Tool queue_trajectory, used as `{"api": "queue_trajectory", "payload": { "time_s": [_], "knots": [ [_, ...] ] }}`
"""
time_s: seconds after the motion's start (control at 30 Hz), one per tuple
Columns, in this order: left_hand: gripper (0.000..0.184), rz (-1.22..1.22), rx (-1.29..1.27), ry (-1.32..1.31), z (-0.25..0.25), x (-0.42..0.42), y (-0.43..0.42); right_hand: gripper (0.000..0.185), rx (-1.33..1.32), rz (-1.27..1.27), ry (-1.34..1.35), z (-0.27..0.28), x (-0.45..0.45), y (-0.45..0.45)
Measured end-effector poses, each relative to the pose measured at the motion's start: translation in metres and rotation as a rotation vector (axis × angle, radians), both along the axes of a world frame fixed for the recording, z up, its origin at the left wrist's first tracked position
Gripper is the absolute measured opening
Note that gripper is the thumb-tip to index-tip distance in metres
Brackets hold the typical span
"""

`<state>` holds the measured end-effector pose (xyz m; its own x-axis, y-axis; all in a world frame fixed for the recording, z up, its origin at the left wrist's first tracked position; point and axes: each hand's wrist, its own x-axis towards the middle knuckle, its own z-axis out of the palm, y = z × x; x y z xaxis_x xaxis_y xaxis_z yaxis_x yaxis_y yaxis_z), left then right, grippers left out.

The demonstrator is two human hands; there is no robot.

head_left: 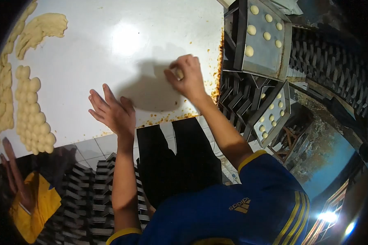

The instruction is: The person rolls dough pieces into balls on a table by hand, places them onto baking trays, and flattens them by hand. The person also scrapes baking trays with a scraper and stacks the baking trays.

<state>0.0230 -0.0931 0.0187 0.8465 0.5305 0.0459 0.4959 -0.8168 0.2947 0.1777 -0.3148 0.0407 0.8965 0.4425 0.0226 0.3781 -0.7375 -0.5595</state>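
Note:
Near the right part of the white table (pixel 159 24), my right hand (pixel 186 77) curls its fingers around a small piece of dough (pixel 179 74). My left hand (pixel 112 111) is over the table's near edge with its fingers spread, holding nothing. A cluster of round dough balls (pixel 32 110) lies to the left of it, several rows packed together. Beyond them rests a flat, irregular slab of dough (pixel 43 28). More lumpy dough (pixel 2 98) runs along the far left side.
At the right, a metal tray (pixel 270 61) holds several spaced dough balls, with another loaded tray (pixel 268 136) below it. Stacked dark racks (pixel 327 65) stand beyond. A co-worker in yellow (pixel 37 204) is at the lower left, arms reaching toward the table. The table edge is rusty.

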Motion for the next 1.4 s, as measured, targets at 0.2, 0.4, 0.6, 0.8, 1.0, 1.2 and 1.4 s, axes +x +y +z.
{"api": "queue_trajectory", "payload": {
  "time_s": [0.2, 0.4, 0.6, 0.8, 1.0, 1.2, 1.4],
  "knots": [
    [0.076, -0.023, -0.005, -0.008, -0.002, 0.001, 0.003, 0.017, -0.021, 0.051, -0.148, -0.008, -0.012, -0.048],
    [0.077, -0.029, 0.002, -0.024, -0.004, 0.001, 0.002, 0.021, 0.103, 0.071, -0.150, -0.009, -0.024, 0.003],
    [0.078, -0.025, -0.010, 0.007, -0.005, 0.001, 0.002, 0.020, -0.004, -0.028, -0.291, -0.020, 0.007, -0.040],
    [0.079, -0.029, -0.007, 0.018, -0.003, 0.001, 0.002, 0.021, 0.102, 0.075, -0.073, -0.011, -0.041, -0.038],
    [0.075, -0.026, -0.003, 0.042, -0.004, 0.000, -0.001, 0.019, -0.025, -0.015, -0.141, -0.019, 0.011, -0.026],
    [0.074, -0.028, -0.012, 0.028, -0.011, -0.001, 0.003, 0.019, 0.012, 0.029, -0.093, -0.013, -0.037, -0.076],
    [0.075, -0.021, -0.029, 0.008, -0.010, -0.004, 0.002, 0.019, 0.031, 0.005, -0.164, -0.002, -0.021, -0.025]
  ]
}}
